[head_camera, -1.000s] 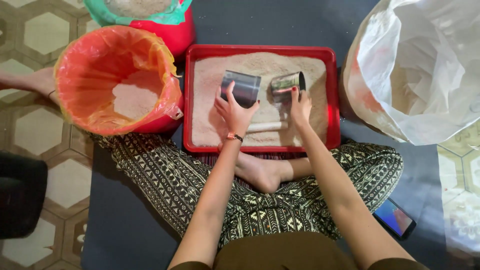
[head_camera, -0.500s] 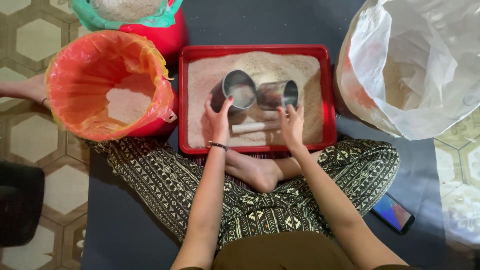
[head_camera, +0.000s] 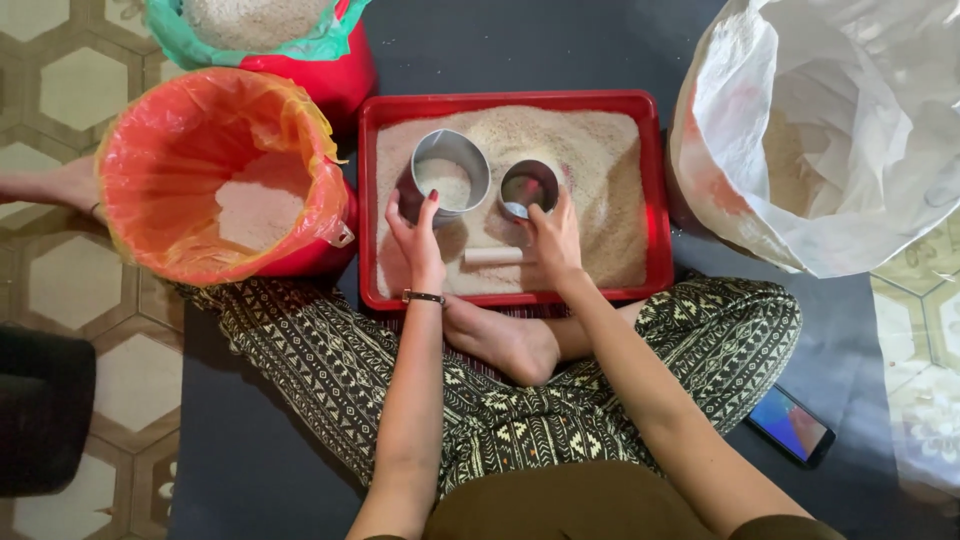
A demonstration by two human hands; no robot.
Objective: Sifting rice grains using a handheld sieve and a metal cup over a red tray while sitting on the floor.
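Fingers of left hand wrapped round larger metal cup, right hand gripping smaller cup; scooping rice from red tray; next, probably level lifting.

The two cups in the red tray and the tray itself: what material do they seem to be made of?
The larger cup in the left hand and the smaller cup in the right hand look like thin metal, probably steel: grey walls with bright reflections on the rims. The red tray seems moulded plastic: uniform colour, soft gloss, rounded rim.
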